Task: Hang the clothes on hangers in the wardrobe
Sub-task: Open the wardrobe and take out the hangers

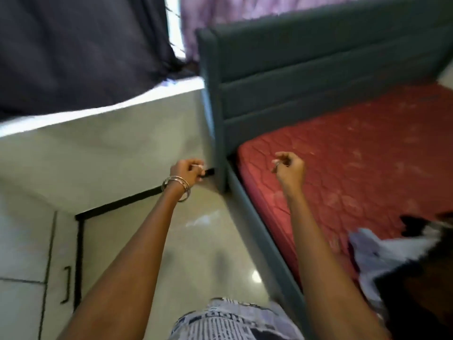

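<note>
A red mattress [355, 153] lies beyond the right hand [290, 168], whose fingers curl on nothing. Clothes [382, 251] are piled nearer than those fingers. The left hand [186, 171] pinches a small black object [208, 172]. Skirt print [228, 320] is unreadable.

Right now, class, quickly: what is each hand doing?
Left hand: fingers curled round a small black object; what it is cannot be told.
Right hand: fingers curled, holding nothing visible.
</note>
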### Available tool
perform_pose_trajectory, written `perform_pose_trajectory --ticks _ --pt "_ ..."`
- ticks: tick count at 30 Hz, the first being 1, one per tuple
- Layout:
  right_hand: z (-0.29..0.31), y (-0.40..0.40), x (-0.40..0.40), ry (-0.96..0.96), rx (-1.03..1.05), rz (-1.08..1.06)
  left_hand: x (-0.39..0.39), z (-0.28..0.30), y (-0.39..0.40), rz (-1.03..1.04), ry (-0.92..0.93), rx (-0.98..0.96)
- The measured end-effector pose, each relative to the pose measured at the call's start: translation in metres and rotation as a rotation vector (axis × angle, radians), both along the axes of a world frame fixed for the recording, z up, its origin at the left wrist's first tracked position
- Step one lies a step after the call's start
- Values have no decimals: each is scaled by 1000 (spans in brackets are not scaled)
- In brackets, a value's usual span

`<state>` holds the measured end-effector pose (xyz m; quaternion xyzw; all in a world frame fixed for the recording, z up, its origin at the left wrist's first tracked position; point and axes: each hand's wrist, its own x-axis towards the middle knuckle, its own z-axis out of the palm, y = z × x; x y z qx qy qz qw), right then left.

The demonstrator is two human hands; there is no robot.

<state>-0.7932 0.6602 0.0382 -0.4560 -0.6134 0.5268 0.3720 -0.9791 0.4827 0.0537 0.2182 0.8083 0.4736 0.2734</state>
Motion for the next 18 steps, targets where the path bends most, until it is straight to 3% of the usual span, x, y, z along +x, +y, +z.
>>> perform_pose_trajectory --ticks 9,18 --pt "89 -180 -244 15 123 844 -143 107 -253 684 286 256" --pt "154 -374 -440 143 139 1438 -208 209 -454 1247 669 335"
